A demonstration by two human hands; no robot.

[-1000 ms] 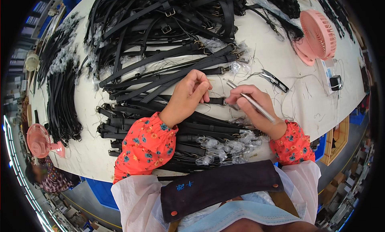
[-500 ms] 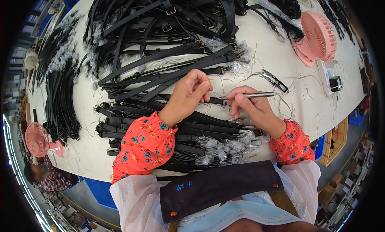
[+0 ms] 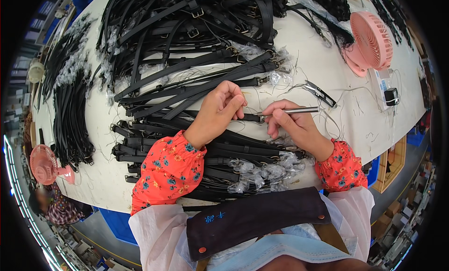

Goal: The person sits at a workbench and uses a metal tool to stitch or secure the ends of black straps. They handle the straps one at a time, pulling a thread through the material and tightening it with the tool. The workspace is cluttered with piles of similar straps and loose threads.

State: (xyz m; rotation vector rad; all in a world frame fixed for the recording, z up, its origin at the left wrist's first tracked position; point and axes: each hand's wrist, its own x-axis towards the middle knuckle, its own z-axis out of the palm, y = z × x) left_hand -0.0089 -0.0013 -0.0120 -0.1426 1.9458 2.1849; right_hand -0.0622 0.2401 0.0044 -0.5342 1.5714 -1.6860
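My left hand (image 3: 219, 111) is closed, its thumb and fingers pressed together above a black strap (image 3: 253, 117) whose buckle end shows to its right. What the fingertips pinch is too small to make out. My right hand (image 3: 294, 123) grips a slim silver pen-like metal tool (image 3: 303, 110), its thin tip pointing left at the strap's buckle end. Beneath both hands lies a row of black straps (image 3: 224, 151), their buckle ends wrapped in clear plastic (image 3: 262, 170) on the right.
Small black-handled thread snips (image 3: 321, 94) lie beyond my right hand among loose threads. A large heap of black buckled straps (image 3: 196, 32) covers the far side. Another strap bundle (image 3: 70, 116) is at the left. Pink fans (image 3: 372, 41) stand on both sides of the white table (image 3: 360, 130).
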